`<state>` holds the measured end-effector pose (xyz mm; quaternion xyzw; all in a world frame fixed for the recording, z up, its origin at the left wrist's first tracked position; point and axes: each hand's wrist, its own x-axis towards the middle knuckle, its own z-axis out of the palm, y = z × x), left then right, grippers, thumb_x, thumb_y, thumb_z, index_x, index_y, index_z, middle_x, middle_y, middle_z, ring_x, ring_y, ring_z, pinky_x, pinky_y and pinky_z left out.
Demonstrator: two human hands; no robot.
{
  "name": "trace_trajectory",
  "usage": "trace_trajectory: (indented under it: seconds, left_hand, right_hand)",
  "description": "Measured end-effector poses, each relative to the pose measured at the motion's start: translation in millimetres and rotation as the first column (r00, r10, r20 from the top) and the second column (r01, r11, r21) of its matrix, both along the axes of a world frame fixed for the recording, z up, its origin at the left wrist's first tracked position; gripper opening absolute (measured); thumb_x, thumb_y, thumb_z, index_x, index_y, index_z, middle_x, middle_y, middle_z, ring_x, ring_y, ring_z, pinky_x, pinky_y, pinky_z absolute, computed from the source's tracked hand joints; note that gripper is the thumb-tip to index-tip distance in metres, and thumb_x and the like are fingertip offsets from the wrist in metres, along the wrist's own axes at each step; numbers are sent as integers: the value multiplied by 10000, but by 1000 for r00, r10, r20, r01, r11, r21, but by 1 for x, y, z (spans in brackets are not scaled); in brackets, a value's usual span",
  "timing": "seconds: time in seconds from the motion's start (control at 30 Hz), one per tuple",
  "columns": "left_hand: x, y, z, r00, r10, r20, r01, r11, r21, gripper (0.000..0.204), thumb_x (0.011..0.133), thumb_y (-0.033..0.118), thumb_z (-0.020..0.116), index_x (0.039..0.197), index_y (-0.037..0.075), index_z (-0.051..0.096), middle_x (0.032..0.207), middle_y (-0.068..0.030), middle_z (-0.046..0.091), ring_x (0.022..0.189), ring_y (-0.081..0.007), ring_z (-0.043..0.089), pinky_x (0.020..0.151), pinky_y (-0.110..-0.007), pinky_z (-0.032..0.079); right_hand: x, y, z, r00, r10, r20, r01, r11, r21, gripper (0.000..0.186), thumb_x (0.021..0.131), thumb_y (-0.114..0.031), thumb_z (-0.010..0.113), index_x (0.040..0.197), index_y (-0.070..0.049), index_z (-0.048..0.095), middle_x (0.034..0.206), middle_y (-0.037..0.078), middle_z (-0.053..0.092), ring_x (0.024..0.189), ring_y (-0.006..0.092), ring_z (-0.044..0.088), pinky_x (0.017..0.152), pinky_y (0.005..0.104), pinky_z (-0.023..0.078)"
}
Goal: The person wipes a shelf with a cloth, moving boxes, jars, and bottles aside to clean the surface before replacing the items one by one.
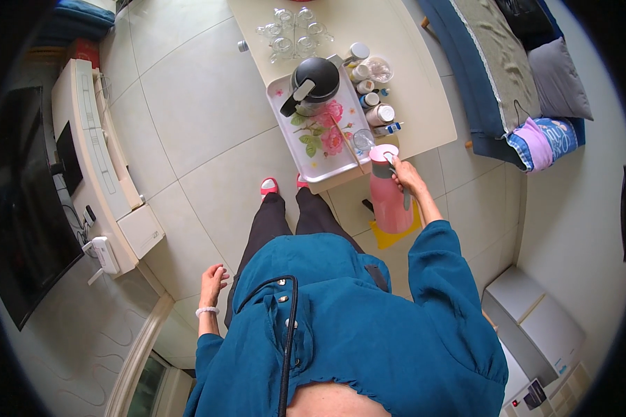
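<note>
My right hand [408,176] is wrapped round the grey handle of a pink thermos jug [391,203]. The jug leans over the table's near edge, its top close to a clear glass cup [362,140]. Whether liquid flows cannot be made out. That cup stands at the right edge of a white tray [335,161] with a pink flower print. On the tray's far part is a glass kettle with a black lid [316,78]. A thin brown stick [346,144] lies across the tray. Low at my side, my left hand [213,283] hangs empty with loosely bent fingers.
Several bottles and jars [380,115] line the tray's right side on the cream table [421,104]. Upturned glass cups hang on a rack [295,33] farther back. A blue sofa [466,76] stands right, a low cabinet [94,153] left. Something yellow [389,238] shows beneath the jug.
</note>
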<state>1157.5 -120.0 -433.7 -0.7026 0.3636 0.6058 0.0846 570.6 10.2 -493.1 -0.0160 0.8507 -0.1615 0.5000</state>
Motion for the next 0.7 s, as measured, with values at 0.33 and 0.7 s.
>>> trace_trajectory:
  seconds: [0.33, 0.7]
  left_hand:
    - [9, 1, -6, 1000, 14, 3, -14, 1000, 6, 370, 877, 251, 530, 1170, 25, 540, 1015, -80, 611, 857, -154, 616, 677, -283, 501]
    - [15, 4, -4, 1000, 13, -2, -13, 1000, 5, 355, 878, 246, 526, 1159, 29, 547, 1004, -73, 611, 847, -151, 616, 667, -278, 498]
  right_hand:
    - [4, 2, -3, 1000, -27, 2, 27, 999, -19, 610, 902, -525, 362, 631, -1, 518, 499, 61, 481, 391, 177, 470, 389, 329, 390]
    - [7, 1, -13, 999, -32, -8, 32, 999, 9, 615, 902, -536, 353, 636, -7, 518, 501, 60, 480, 386, 180, 469, 380, 340, 393]
